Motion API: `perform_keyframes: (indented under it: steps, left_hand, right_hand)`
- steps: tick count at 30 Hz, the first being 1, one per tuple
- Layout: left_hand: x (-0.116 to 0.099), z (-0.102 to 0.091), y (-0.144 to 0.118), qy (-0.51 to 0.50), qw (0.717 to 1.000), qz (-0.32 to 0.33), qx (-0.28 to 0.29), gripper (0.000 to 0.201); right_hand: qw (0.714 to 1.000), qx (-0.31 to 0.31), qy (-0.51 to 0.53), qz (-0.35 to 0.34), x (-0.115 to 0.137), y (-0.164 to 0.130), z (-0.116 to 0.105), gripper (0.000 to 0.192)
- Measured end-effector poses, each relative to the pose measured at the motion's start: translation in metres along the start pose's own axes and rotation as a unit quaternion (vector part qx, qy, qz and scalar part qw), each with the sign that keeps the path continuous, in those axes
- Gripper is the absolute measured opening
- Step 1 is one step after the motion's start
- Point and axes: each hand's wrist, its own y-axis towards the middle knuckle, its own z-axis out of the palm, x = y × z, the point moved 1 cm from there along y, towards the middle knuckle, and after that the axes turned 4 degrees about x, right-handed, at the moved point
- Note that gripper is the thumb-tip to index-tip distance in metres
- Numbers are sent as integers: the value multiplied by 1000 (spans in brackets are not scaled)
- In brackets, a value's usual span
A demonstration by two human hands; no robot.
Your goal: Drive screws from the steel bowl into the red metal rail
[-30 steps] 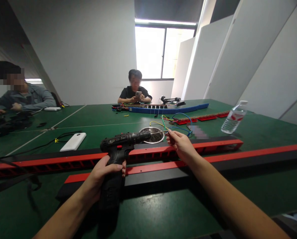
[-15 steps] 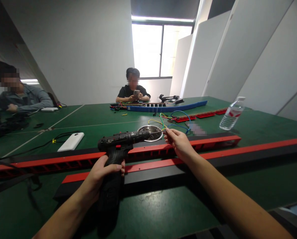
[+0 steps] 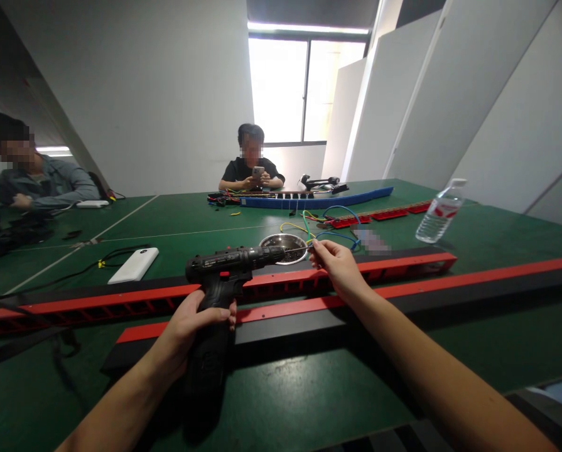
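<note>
My left hand [image 3: 191, 320] is wrapped round the grip of a black cordless drill [image 3: 219, 263], which points to the right. A long thin bit [image 3: 297, 250] sticks out of its chuck. The thumb and fingers of my right hand [image 3: 340, 267] are pinched at the bit's tip; whether a screw is there too is hidden by the fingers. Behind the bit stands a metal bowl [image 3: 281, 240] with small dark pieces in it. Below my hands lie two long red-and-black rails, the nearer rail [image 3: 299, 329] in front of the farther rail [image 3: 92, 306].
Colored wires [image 3: 340, 235] run to a red strip [image 3: 389, 215]. A water bottle [image 3: 438, 216] stands at right, a white power bank [image 3: 134, 265] lies at left. A blue rail [image 3: 318, 202] is farther back. One person [image 3: 250, 166] holds a phone; another person [image 3: 49, 179] sits at left.
The view has tilted slightly, and things on the table appear a little higher. Both hands keep their hold, the drill and bit staying nearly in place.
</note>
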Motion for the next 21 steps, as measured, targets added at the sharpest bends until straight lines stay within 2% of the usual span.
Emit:
perform_keyframes:
  steps: [9,21]
  left_hand:
    - [-2,-2,0,-1,1000,-16,13,26]
    - [0,-6,0,14,999,-4,34,20]
  right_hand:
    - [999,-4,-34,-15,4,-2,0,46]
    - [998,1,-58,-14,6,-4,1,46]
